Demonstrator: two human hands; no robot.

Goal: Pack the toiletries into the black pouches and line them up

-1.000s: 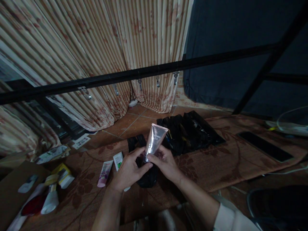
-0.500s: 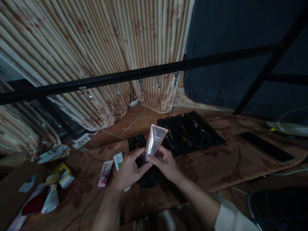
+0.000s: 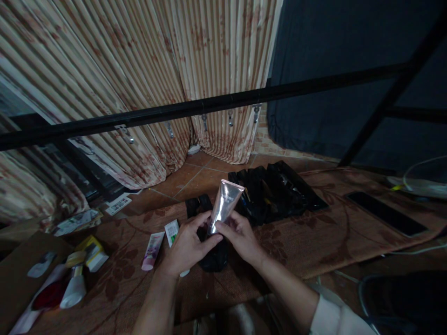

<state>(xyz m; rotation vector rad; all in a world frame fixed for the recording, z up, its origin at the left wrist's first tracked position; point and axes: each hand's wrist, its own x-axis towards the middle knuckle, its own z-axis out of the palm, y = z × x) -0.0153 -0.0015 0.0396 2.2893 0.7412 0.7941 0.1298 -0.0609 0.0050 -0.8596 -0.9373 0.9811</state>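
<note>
A silvery tube (image 3: 227, 197) is held directly between the two hands, over a dark pouch (image 3: 214, 261), with its long axis tilted: the flat crimped end is pointed up and away, leaning slightly right, and the narrow end is kept down among the fingers. Neither hand is nearer; the tube is touched by both. Its lower left side is gripped by the left hand (image 3: 188, 244), with fingers curled and thumb bent inward; its front is pressed by the thumb of the right hand (image 3: 242, 237), whose fingers are partly hidden behind. The tube is glossy, metallic-looking and tapered. By the left hand, a matte pink-capped tube (image 3: 152, 251) and a white tube (image 3: 171, 232) are laid on the surface (image 3: 314, 246), which is covered in leaf-patterned brown cloth.
</note>
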